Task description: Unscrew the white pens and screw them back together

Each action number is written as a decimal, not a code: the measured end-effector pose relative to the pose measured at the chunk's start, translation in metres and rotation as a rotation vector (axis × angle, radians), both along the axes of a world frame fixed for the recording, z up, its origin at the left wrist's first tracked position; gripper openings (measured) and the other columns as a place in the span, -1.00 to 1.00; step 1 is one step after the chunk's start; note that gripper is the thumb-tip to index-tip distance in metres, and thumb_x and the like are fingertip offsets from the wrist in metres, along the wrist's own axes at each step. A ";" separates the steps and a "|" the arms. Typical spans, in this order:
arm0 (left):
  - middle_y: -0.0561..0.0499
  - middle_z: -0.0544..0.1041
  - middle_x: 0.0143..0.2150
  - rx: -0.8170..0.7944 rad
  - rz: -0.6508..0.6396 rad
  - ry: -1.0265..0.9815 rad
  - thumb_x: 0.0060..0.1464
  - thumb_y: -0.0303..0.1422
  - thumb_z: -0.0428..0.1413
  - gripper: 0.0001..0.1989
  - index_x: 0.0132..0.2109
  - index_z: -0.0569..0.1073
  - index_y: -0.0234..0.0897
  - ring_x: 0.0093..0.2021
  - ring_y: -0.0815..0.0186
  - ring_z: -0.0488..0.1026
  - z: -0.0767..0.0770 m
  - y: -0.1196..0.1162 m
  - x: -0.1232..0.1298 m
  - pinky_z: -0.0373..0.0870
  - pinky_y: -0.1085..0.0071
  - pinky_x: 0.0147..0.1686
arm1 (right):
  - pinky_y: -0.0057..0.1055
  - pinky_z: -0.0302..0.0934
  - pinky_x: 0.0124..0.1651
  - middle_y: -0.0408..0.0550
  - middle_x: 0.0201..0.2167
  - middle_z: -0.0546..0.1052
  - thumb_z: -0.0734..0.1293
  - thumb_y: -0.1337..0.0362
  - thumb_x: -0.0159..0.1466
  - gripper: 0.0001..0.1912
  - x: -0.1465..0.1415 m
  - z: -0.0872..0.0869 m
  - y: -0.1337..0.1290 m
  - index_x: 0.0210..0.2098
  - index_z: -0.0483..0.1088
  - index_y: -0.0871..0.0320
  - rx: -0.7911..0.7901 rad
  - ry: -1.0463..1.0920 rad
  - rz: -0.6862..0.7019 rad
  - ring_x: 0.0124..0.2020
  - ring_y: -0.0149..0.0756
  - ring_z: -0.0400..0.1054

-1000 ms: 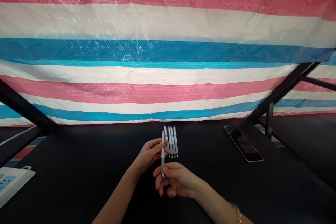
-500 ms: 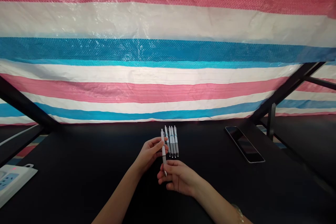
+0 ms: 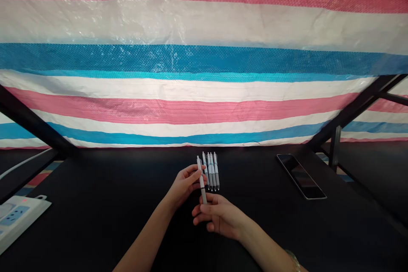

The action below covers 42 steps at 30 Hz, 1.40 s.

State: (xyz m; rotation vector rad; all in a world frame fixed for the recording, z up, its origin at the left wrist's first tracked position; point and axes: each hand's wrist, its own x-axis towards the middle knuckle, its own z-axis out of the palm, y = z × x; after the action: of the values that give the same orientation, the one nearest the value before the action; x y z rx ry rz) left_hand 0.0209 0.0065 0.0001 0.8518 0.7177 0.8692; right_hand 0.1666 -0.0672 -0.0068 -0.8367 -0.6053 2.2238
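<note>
A white pen [image 3: 202, 182] with a grey grip is held upright-slanted between my two hands, above the black table [image 3: 105, 204]. My left hand [image 3: 185, 183] pinches its upper white barrel between thumb and fingers. Lower down, the thumb and fingers of my right hand [image 3: 219, 216] close on the grey end, hiding the tip. Several similar white pens [image 3: 212, 172] lie side by side on the table just behind and to the right of the held one, clicker ends away from me.
A dark phone [image 3: 301, 176] lies on the right of the table. At the left edge sits a white power strip [image 3: 22, 219]. Black frame bars [image 3: 350, 110] slant up at both sides, and a striped sheet [image 3: 204, 112] hangs behind the table.
The view has shifted slightly, so the phone and power strip appear further right. My right thumb now covers the pen's tip, which showed before.
</note>
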 end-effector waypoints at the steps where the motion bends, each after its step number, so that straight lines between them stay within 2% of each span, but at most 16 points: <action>1: -0.08 0.51 -0.41 0.000 -0.001 0.002 0.00 -0.30 0.21 -0.71 -0.13 0.50 -0.37 -0.41 0.35 0.43 0.000 0.000 0.000 0.38 0.45 -0.34 | -0.59 0.01 -0.56 0.04 -0.29 0.52 0.42 0.16 0.09 -0.65 0.000 0.000 0.000 -0.23 0.34 0.24 -0.008 0.012 0.011 -0.31 -0.25 0.46; 4: -0.07 0.51 -0.42 -0.006 0.003 0.007 0.00 -0.30 0.21 -0.71 -0.13 0.51 -0.37 -0.41 0.35 0.43 0.000 0.000 0.000 0.38 0.46 -0.33 | -0.57 0.02 -0.56 0.12 -0.26 0.52 0.29 0.04 0.19 -0.60 -0.001 -0.002 0.000 -0.21 0.35 0.28 -0.050 0.024 0.011 -0.31 -0.22 0.47; 8: -0.06 0.51 -0.43 -0.013 0.009 -0.004 0.00 -0.30 0.21 -0.71 -0.14 0.51 -0.37 -0.42 0.36 0.42 0.001 0.001 0.000 0.37 0.46 -0.35 | -0.58 0.03 -0.54 0.06 -0.30 0.53 0.37 0.12 0.14 -0.66 -0.001 -0.004 0.000 -0.23 0.32 0.25 -0.036 -0.005 -0.035 -0.34 -0.26 0.47; 12: -0.06 0.51 -0.43 -0.013 0.011 -0.002 0.00 -0.30 0.21 -0.71 -0.13 0.51 -0.38 -0.42 0.36 0.42 0.000 0.001 0.000 0.36 0.47 -0.36 | -0.56 0.04 -0.54 0.08 -0.27 0.52 0.34 0.06 0.15 -0.61 -0.001 -0.002 -0.001 -0.20 0.32 0.26 -0.043 0.002 -0.013 -0.34 -0.25 0.47; 20: -0.06 0.51 -0.43 -0.016 0.017 0.000 -0.01 -0.28 0.22 -0.70 -0.14 0.52 -0.36 -0.42 0.35 0.43 0.001 0.000 0.000 0.36 0.46 -0.35 | -0.57 0.09 -0.53 0.02 -0.34 0.51 0.40 0.12 0.11 -0.64 -0.001 0.002 -0.001 -0.24 0.29 0.24 -0.039 -0.001 -0.025 -0.34 -0.24 0.48; 22: -0.06 0.51 -0.43 -0.021 0.026 -0.001 -0.03 -0.28 0.23 -0.69 -0.14 0.52 -0.37 -0.42 0.35 0.43 0.001 0.000 0.000 0.36 0.47 -0.36 | -0.57 0.11 -0.51 0.01 -0.32 0.51 0.41 0.16 0.09 -0.63 -0.001 0.002 -0.001 -0.21 0.29 0.23 -0.029 0.006 -0.025 -0.32 -0.23 0.48; 25: -0.06 0.51 -0.44 -0.026 0.027 -0.004 -0.04 -0.28 0.24 -0.69 -0.14 0.52 -0.37 -0.44 0.35 0.43 0.001 0.001 0.001 0.36 0.47 -0.38 | -0.56 0.14 -0.51 0.07 -0.27 0.52 0.37 0.10 0.14 -0.60 0.000 0.001 -0.001 -0.16 0.30 0.25 -0.014 0.026 0.009 -0.32 -0.23 0.48; 29: -0.06 0.51 -0.44 -0.021 0.019 -0.007 -0.03 -0.29 0.23 -0.69 -0.14 0.51 -0.38 -0.43 0.36 0.42 0.001 0.000 0.001 0.37 0.45 -0.35 | -0.60 0.10 -0.56 0.00 -0.42 0.51 0.43 0.13 0.09 -0.64 0.000 -0.001 0.001 -0.30 0.30 0.27 -0.009 -0.019 0.019 -0.43 -0.30 0.47; 35: -0.03 0.52 -0.44 -0.079 0.087 -0.056 -0.08 -0.31 0.27 -0.69 -0.16 0.52 -0.36 -0.43 0.36 0.44 0.000 0.000 0.002 0.36 0.45 -0.34 | -0.58 0.11 -0.54 -0.15 -0.60 0.44 0.46 0.17 0.05 -0.64 0.002 -0.002 0.004 -0.45 0.21 0.22 -0.007 -0.051 -0.045 -0.64 -0.47 0.35; 37: -0.03 0.52 -0.44 -0.088 0.102 -0.063 -0.09 -0.32 0.28 -0.69 -0.16 0.52 -0.36 -0.43 0.37 0.44 0.000 0.001 0.002 0.36 0.47 -0.35 | -0.56 0.12 -0.53 -0.13 -0.58 0.45 0.44 0.14 0.07 -0.66 0.002 -0.001 0.003 -0.40 0.25 0.23 -0.002 -0.031 -0.045 -0.61 -0.44 0.37; 40: -0.02 0.51 -0.45 -0.093 0.124 -0.072 -0.09 -0.33 0.28 -0.69 -0.16 0.52 -0.36 -0.45 0.39 0.43 0.000 0.001 0.002 0.35 0.50 -0.38 | -0.55 0.16 -0.51 0.02 -0.38 0.50 0.36 0.08 0.15 -0.61 0.002 0.000 0.002 -0.21 0.32 0.27 0.015 0.029 -0.016 -0.39 -0.28 0.46; 42: -0.02 0.51 -0.46 -0.083 0.112 -0.065 -0.08 -0.33 0.27 -0.69 -0.16 0.52 -0.36 -0.47 0.40 0.42 0.001 0.000 0.002 0.34 0.50 -0.40 | -0.57 0.13 -0.55 0.07 -0.33 0.50 0.34 0.07 0.17 -0.59 0.001 -0.002 0.002 -0.17 0.33 0.29 0.043 0.033 0.006 -0.34 -0.25 0.47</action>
State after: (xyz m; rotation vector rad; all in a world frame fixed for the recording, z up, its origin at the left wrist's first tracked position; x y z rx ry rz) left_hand 0.0234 0.0066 0.0012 0.7116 0.7445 0.9563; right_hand 0.1680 -0.0656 -0.0090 -0.7764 -0.6383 2.2175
